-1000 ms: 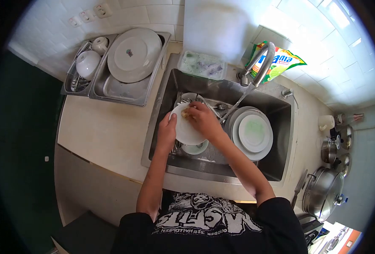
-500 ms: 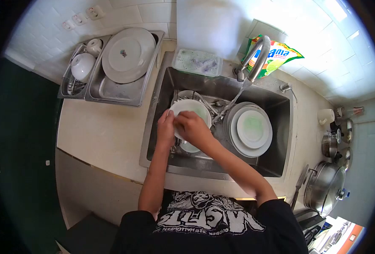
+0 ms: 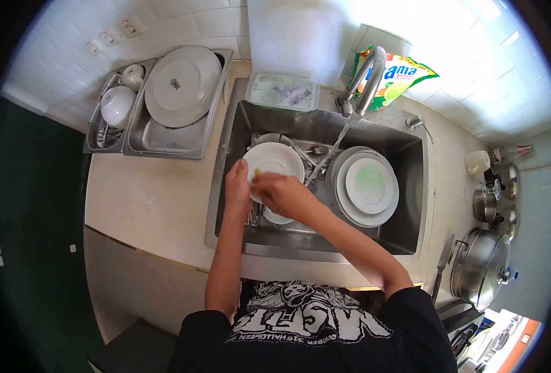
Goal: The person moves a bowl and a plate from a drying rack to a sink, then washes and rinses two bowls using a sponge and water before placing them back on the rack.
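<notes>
My left hand (image 3: 238, 185) grips the left rim of a white plate (image 3: 280, 156), held up over the sink. My right hand (image 3: 280, 193) is closed and presses a yellowish sponge (image 3: 257, 172) to the plate's lower left part; most of the sponge is hidden by the fingers. Below the plate, cutlery (image 3: 319, 150) and other dishes lie in the sink (image 3: 313, 244). To the right stands a stack of white plates, its top plate (image 3: 370, 183) marked with green suds. Water runs from the faucet (image 3: 369, 81) between the stack and the cutlery.
A plastic tub (image 3: 282, 92) of suds sits behind the sink, left of a detergent pouch (image 3: 397, 76). Two metal trays at the left hold large plates (image 3: 182, 87) and bowls (image 3: 119, 105). A lidded pot (image 3: 479, 267) and a knife (image 3: 442, 264) lie right of the sink.
My right hand has shifted across the plate, and the yellowish sponge now shows at its fingertips. The plate's surface looks whiter, with less green on it. The camera view has shifted slightly.
</notes>
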